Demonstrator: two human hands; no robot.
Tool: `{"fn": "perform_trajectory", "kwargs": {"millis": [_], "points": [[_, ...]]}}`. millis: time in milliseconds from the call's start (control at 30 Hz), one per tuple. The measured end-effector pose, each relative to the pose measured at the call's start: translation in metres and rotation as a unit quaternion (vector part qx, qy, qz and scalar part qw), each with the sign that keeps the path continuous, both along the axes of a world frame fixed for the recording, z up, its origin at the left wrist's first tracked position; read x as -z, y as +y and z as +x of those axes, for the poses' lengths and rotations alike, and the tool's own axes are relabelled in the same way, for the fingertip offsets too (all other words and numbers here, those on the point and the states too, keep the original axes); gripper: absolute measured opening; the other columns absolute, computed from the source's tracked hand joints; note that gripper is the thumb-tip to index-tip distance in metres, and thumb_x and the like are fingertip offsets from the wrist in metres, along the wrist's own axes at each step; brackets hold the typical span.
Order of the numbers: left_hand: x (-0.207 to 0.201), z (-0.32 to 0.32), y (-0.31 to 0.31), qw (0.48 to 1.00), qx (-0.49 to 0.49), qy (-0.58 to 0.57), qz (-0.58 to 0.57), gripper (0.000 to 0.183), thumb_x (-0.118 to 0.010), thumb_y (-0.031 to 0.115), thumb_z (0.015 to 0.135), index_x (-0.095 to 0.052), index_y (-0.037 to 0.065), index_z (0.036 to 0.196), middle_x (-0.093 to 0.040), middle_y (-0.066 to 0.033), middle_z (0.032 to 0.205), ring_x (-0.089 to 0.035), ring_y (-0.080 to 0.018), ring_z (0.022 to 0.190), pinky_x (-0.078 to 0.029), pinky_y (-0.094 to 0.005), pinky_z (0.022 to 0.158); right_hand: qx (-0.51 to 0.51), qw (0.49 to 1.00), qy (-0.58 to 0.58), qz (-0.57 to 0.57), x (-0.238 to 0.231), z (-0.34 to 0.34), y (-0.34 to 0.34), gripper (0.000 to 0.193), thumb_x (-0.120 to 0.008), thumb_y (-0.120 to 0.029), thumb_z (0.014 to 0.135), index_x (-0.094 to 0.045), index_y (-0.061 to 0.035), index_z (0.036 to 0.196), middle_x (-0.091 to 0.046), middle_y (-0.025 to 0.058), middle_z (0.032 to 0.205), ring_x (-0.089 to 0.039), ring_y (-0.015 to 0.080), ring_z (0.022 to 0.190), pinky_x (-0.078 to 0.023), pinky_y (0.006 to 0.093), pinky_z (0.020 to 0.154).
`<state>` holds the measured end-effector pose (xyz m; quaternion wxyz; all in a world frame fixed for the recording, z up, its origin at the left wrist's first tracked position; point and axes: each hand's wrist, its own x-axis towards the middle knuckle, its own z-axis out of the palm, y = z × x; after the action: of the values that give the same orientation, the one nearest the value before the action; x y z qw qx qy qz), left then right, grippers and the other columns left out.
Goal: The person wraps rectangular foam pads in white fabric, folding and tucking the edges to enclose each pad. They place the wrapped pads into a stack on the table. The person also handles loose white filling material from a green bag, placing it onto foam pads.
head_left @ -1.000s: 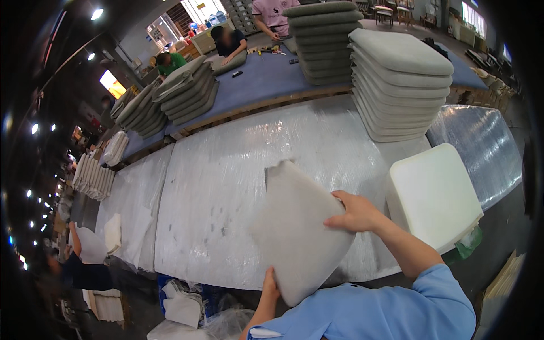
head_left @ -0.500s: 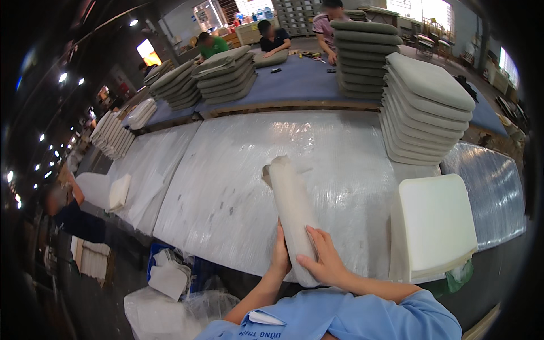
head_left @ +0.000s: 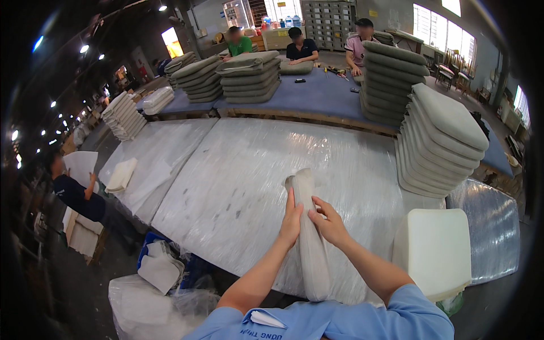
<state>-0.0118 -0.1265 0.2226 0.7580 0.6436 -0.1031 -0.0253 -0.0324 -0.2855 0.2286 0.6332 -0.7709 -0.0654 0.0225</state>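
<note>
A long light-grey fabric bundle (head_left: 312,255), rolled or folded like a soft seat cushion, points away from me, its near end by my shirt. Its far end shows a loose fold of cloth. Flat along its left side, near the far end, lies my left hand (head_left: 291,222), with the fingers pointing away from me. My right hand (head_left: 330,222) presses from the right, thumb and fingertips against the fabric. Between them the two hands hold the bundle above the plastic-wrapped table (head_left: 226,187). What is inside the bundle is hidden.
Pale seat cushions form a tall stack (head_left: 445,136) at right, with white foam pads (head_left: 436,243) nearer me. Grey-green cushion stacks (head_left: 249,79) stand on a blue table (head_left: 323,99), where several people work. At left, another person (head_left: 79,187) holds a white sheet; a blue crate (head_left: 144,249) holds cloth pieces.
Both hands have slid toward the far end of the bundle, which now stands more nearly straight ahead. My view has shifted. The person at left has lowered the white sheet.
</note>
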Motion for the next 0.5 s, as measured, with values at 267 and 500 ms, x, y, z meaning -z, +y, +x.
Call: {"fn": "perform_trajectory", "kwargs": {"millis": [267, 500], "points": [[0.009, 0.071, -0.035, 0.996, -0.085, 0.029, -0.027, 0.069, -0.043, 0.021, 0.106, -0.011, 0.002, 0.164, -0.02, -0.0216, 0.168, -0.024, -0.0317, 0.154, -0.022, -0.0396, 0.124, 0.104, 0.975, -0.194, -0.023, 0.013, 0.133, -0.032, 0.054, -0.066, -0.018, 0.099, -0.051, -0.0062, 0.149, -0.056, 0.0193, 0.145, -0.06, 0.0292, 0.125, -0.048, 0.0398, 0.106], [0.026, 0.12, -0.023, 0.982, -0.103, -0.088, 0.129, 0.05, -0.062, 0.006, 0.094, -0.051, 0.002, 0.142, -0.047, -0.0231, 0.148, -0.045, -0.0364, 0.138, -0.036, -0.0423, 0.116, 0.033, 0.993, -0.082, 0.082, 0.014, 0.167, -0.046, 0.019, -0.062, -0.006, 0.099, -0.068, -0.0023, 0.117, -0.069, 0.0066, 0.112, -0.062, 0.0111, 0.099, -0.052, 0.0251, 0.084]]}}
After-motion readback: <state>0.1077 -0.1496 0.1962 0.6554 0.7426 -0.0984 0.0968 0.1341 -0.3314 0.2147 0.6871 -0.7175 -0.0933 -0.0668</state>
